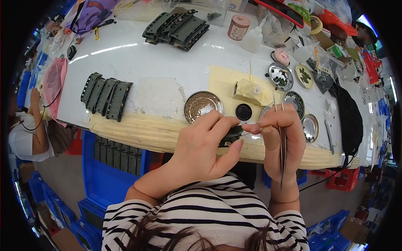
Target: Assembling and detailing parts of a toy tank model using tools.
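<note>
Head view: left hand (201,146) pinches small dark green part (231,136) at frame centre, over table's padded front edge (138,134). Right hand (278,138) grips tweezers (282,142), fingertips touching part. Pink cylindrical container (238,27) upper centre; white squeeze bottle (253,40) beside. Round metal dish (203,106) just above hands. Bare white tabletop (159,62) centre-left; blue bins (104,180) below edge.

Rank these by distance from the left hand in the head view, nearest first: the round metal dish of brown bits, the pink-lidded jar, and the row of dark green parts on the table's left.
From the left hand:
1. Round metal dish of brown bits, just above the hand.
2. Row of dark green parts, off to the left.
3. Pink-lidded jar, at the table's far side.
</note>
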`<state>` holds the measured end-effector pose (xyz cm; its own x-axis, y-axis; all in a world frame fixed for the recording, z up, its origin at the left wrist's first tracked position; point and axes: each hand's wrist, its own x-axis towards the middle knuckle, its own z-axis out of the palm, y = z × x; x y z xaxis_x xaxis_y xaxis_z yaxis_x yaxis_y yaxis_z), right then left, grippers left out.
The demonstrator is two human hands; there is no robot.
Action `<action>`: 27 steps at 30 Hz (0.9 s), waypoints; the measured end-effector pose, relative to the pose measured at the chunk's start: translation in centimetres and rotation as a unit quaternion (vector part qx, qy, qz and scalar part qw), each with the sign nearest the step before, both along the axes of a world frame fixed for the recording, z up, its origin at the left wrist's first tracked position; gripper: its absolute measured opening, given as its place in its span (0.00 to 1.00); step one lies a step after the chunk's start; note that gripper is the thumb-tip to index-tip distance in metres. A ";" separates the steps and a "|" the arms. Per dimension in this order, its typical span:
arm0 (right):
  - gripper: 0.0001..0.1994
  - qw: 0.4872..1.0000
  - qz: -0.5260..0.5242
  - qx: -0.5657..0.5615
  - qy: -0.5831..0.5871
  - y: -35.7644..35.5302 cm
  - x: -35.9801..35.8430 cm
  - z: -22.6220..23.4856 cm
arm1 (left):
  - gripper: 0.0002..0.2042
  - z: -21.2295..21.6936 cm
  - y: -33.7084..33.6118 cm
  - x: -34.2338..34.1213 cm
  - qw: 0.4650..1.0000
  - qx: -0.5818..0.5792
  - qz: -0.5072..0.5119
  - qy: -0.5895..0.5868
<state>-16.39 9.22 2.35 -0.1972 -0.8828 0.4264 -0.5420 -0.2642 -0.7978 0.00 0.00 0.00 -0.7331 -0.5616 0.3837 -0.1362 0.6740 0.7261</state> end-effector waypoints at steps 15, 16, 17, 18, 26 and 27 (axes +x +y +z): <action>0.04 0.948 -0.249 -0.109 0.166 -4.0 -2.5 -0.9 | 0.15 0.5 -0.1 0.2 0.999 0.040 -0.012 0.023; 0.05 0.938 -0.258 -0.115 0.201 -4.4 -2.6 -1.1 | 0.15 0.3 -0.3 0.1 0.998 0.043 -0.015 0.032; 0.05 0.936 -0.249 -0.106 0.225 -4.5 -2.8 -1.3 | 0.14 0.3 -0.4 0.1 0.998 0.045 -0.018 0.042; 0.06 0.933 -0.239 -0.098 0.249 -4.6 -2.9 -1.6 | 0.14 0.4 -0.4 0.2 0.997 0.060 -0.017 0.033; 0.10 0.936 -0.216 -0.050 0.272 -4.1 -2.9 -1.7 | 0.18 -0.4 -1.4 0.6 0.961 0.229 -0.110 0.105; 0.12 0.937 -0.216 -0.060 0.268 -4.0 -2.9 -1.6 | 0.20 -0.4 -1.2 0.6 0.936 0.310 -0.117 0.118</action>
<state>-19.26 5.21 0.77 -0.2545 -0.7092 0.6574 -0.9334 0.0021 -0.3590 0.61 -1.20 -0.41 -0.7994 -0.5647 0.2051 0.1769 0.1049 0.9786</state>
